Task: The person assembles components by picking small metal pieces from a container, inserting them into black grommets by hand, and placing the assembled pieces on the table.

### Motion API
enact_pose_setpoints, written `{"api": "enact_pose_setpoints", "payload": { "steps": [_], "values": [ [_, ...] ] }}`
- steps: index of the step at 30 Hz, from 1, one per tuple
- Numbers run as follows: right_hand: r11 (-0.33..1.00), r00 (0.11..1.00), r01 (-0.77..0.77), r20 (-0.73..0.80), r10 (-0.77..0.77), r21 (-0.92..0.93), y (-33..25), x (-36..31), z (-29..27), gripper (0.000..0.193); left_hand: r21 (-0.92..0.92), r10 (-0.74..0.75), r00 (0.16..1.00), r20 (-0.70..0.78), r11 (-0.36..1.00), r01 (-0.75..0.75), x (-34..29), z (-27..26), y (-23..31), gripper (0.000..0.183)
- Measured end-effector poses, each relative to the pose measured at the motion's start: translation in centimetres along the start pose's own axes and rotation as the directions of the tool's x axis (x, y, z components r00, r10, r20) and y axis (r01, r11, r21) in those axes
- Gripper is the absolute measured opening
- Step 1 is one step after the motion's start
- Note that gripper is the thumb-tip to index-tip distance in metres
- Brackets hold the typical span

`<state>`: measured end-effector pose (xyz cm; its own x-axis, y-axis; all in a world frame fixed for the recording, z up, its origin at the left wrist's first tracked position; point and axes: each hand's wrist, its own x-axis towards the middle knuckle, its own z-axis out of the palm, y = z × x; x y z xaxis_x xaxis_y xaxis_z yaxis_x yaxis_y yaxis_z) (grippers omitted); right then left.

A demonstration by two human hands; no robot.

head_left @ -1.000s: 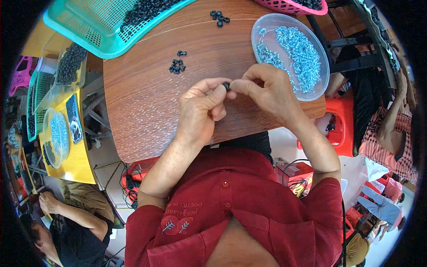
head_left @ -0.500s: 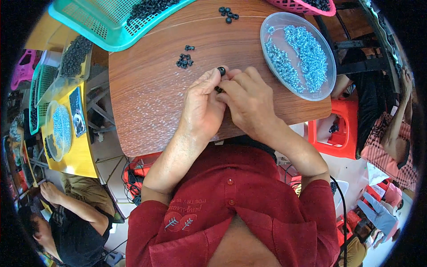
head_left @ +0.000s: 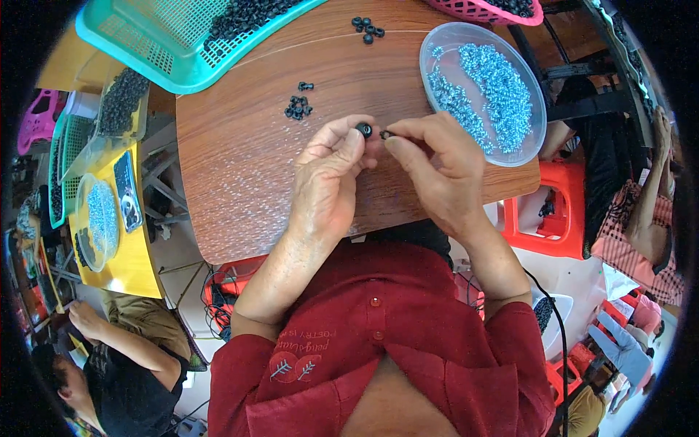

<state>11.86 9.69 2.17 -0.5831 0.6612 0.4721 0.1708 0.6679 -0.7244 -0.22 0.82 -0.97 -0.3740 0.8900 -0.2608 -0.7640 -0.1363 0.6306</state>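
Between the thumb and fingers of my left hand (head_left: 328, 167) is a small round black piece with a hole in its face (head_left: 364, 130). Just to its right, my right hand (head_left: 444, 160) pinches a smaller dark piece (head_left: 386, 134) between thumb and forefinger; its exact kind is too small to make out. A narrow gap separates the two pieces. Beyond my left hand, a small cluster of black spool-like pieces (head_left: 298, 108) lies on the brown wooden table (head_left: 240, 160). Several round black pieces (head_left: 368, 30) sit farther off, near the far edge.
A clear round tub (head_left: 483, 93) of shiny bluish bits stands right of my hands. A teal basket (head_left: 196, 79) of black pieces is far left, a pink basket (head_left: 502, 16) far right. Red stools (head_left: 550, 207) and other people are at both sides, with a yellow table (head_left: 135, 255) left.
My hands have come apart. The right one has drawn back to the right with the small dark piece, while the left keeps the round black piece, now turned more into view.
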Motion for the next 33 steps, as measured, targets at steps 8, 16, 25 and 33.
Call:
{"api": "enact_pose_setpoints", "payload": {
  "steps": [8, 16, 25, 33],
  "values": [
    [0.992, 0.992, 0.113, 0.06, -0.11, -0.059, 0.2, 0.3, -0.6, 0.01, 0.174, 0.122, 0.992, 0.012, 0.977, -0.123, -0.4, 0.4, -0.5, 0.02],
    [0.986, 0.988, 0.146, 0.063, -0.141, -0.083, 0.1, 0.3, -0.4, 0.013, 0.228, 0.123, 0.992, -0.024, 0.967, -0.114, -0.5, 0.3, -0.7, 0.019],
    [0.981, 0.981, 0.182, 0.074, -0.177, -0.065, 0.9, 0.7, -0.1, 0.013, 0.244, 0.085, 0.996, -0.038, 0.967, -0.074, -0.3, 0.6, -0.1, 0.02],
    [0.985, 0.98, 0.169, 0.114, -0.163, -0.039, 1.1, 1.2, -0.6, 0.014, 0.335, 0.009, 1.0, 0.018, 0.942, -0.015, -0.3, 0.5, 0.6, 0.021]
  ]
}}
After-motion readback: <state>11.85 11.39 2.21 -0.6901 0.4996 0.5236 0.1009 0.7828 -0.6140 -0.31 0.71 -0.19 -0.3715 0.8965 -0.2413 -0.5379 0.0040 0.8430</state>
